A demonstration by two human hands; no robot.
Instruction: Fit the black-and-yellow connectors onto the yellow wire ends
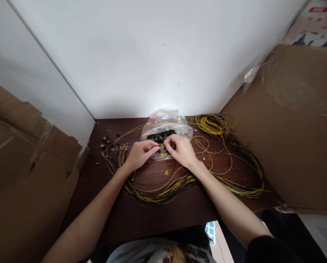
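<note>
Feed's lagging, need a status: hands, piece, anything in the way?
Left hand, right hand both pinching a small piece. Clear bag of parts at fingertips. Yellow wires looped under both wrists.

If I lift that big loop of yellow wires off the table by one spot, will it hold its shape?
Probably not: the yellow wires lie in loose curves, so they'd likely droop. Strands overlap, so neighbours may drag along. Thin, so likely light.

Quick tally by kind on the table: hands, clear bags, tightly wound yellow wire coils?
Hands: 2, left hand and right hand
Clear bag: 1
Tightly wound yellow coil: 1
Loose yellow strands: too tangled to count
Total: 4
</note>
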